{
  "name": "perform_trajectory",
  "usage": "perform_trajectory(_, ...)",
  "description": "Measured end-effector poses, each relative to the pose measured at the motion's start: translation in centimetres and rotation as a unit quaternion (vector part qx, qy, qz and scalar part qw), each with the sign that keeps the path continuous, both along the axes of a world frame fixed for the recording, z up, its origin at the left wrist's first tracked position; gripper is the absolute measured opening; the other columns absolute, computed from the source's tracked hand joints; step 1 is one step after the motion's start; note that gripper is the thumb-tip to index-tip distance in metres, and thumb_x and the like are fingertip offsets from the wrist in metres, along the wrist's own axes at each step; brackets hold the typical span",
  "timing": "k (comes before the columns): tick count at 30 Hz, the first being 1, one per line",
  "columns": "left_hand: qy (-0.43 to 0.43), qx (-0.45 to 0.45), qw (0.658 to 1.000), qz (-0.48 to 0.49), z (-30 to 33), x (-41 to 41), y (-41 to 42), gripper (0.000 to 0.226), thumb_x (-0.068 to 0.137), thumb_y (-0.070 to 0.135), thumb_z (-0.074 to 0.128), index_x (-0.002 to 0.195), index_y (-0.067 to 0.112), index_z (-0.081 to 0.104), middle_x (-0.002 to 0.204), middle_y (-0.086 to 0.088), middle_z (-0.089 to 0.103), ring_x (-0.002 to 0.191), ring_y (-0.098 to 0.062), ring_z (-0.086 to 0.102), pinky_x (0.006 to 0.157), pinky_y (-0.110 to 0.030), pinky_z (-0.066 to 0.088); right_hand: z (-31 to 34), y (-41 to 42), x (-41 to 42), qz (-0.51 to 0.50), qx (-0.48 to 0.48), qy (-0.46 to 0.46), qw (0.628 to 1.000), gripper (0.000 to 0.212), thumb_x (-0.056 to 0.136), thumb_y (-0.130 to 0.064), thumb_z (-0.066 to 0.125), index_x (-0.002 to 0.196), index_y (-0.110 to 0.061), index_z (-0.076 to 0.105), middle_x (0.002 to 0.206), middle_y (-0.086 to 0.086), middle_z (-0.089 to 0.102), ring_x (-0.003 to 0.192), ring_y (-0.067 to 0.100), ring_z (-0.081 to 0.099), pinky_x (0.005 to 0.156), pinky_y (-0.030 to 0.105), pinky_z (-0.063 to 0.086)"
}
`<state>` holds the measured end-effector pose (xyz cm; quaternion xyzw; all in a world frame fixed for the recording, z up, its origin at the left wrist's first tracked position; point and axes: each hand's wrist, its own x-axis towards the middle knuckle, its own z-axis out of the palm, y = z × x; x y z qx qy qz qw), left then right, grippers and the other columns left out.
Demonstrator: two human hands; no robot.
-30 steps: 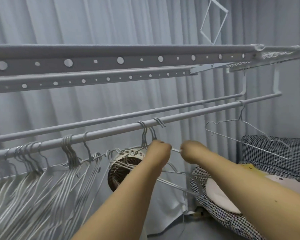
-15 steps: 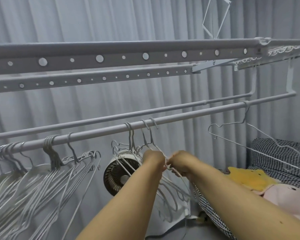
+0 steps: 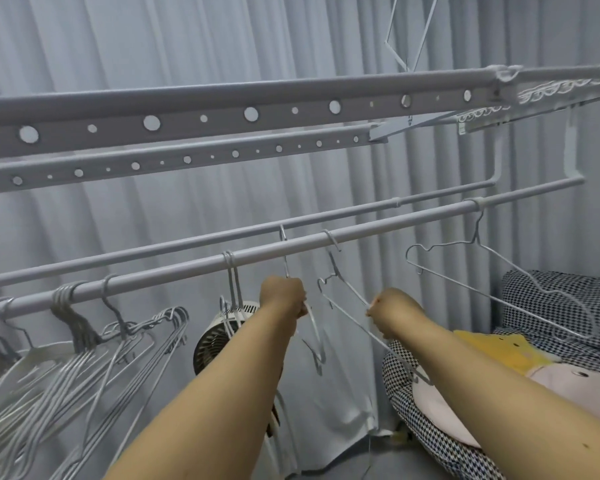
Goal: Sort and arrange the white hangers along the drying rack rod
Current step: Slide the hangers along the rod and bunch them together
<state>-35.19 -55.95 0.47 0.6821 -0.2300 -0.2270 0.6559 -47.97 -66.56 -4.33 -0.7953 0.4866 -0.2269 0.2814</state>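
From the head view, the near rod (image 3: 361,233) is running from the lower left edge up to its bent right end, with a second rod (image 3: 326,220) lying just behind it and two perforated rails (image 3: 222,109) hanging above.

The left hand (image 3: 284,296) is curling round a hanger (image 3: 314,336) whose hook is sitting on the rod near its middle. The right hand (image 3: 387,311) is pinching the wire arm of a second hanger (image 3: 347,289), hooked just to the right of the first; this one is tilting, its lower arm reaching down toward the right forearm.

Bare rod is showing between these two hooks, and a longer bare stretch is running on to a lone hanger (image 3: 499,282) hanging near the rod's right end. To the left, a pair of hooks (image 3: 231,268) is sitting close by, then another bare gap, then a dense bunch of hangers (image 3: 84,355) crowding the rod's left end, their arms tangling together.

A fan (image 3: 215,337) is standing behind the pair, below the rod, partly hidden by the left forearm. Checked bedding (image 3: 551,292) and a yellow and pink cushion (image 3: 506,351) are lying at the right, under the lone hanger. Grey curtains (image 3: 153,46) are closing off the whole back.
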Motion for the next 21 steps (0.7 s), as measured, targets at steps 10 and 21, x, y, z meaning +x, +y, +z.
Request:
perform_trajectory(10,0.12,-0.017,0.993,0.009,-0.4,0.2,0.1,0.026,0.093,-0.008,0.045,0.116,-0.005,0.058,0.07,-0.014,0.048,0.058,-0.018,0.049,0.031,-0.021,0.045,0.9,4.5,-1.2,-0.018,-0.312,-0.045,0.949,0.024,0.093,-0.015,0.049,0.115,-0.008,0.055,0.114,0.009,0.057,0.108,0.027,0.049,0.084,0.032,0.037)
perform_trajectory(21,0.135,0.027,0.99,0.001,-1.2,-2.6,4.3,0.013,0.09,-0.004,0.053,0.079,-0.001,0.059,0.059,-0.01,0.047,0.027,-0.011,0.042,0.054,-0.026,0.05,-0.1,6.1,3.6,0.134,-0.09,-0.011,0.987,0.043,0.102,-0.036,0.028,0.109,-0.007,0.059,0.106,0.015,0.063,0.088,0.026,0.056,0.074,0.033,0.04)
